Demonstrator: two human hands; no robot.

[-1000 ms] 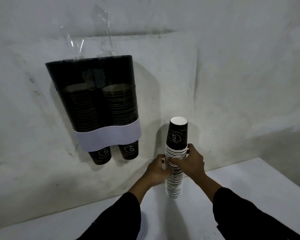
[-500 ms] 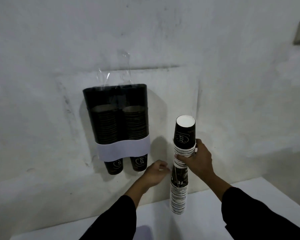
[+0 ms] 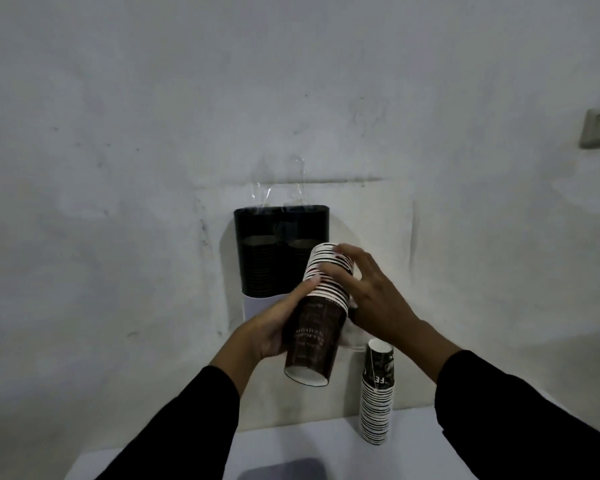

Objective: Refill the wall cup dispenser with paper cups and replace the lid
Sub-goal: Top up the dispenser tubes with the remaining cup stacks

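Note:
A black twin-tube cup dispenser (image 3: 264, 244) hangs on the wall with a white band (image 3: 257, 306) at its bottom and cups stacked inside both tubes. In front of its right tube, a short stack of dark paper cups (image 3: 317, 317) is held rims up, tilted. My left hand (image 3: 274, 327) grips the stack's side from the left. My right hand (image 3: 368, 296) touches the white rims from the right with fingers spread. A taller stack of paper cups (image 3: 377, 393) stands upside down on the white table (image 3: 326, 441) against the wall.
Clear tape strips (image 3: 278, 188) stick up above the dispenser's top. A dark flat object (image 3: 281, 471) lies at the table's near edge, partly cut off. A small wall fitting (image 3: 598, 128) sits at the upper right. Black sleeves cover both forearms.
The right hand lifted the upper part of the table stack off, and it now sits turned rims up in both hands before the dispenser. The rest stays on the table. The view drew back.

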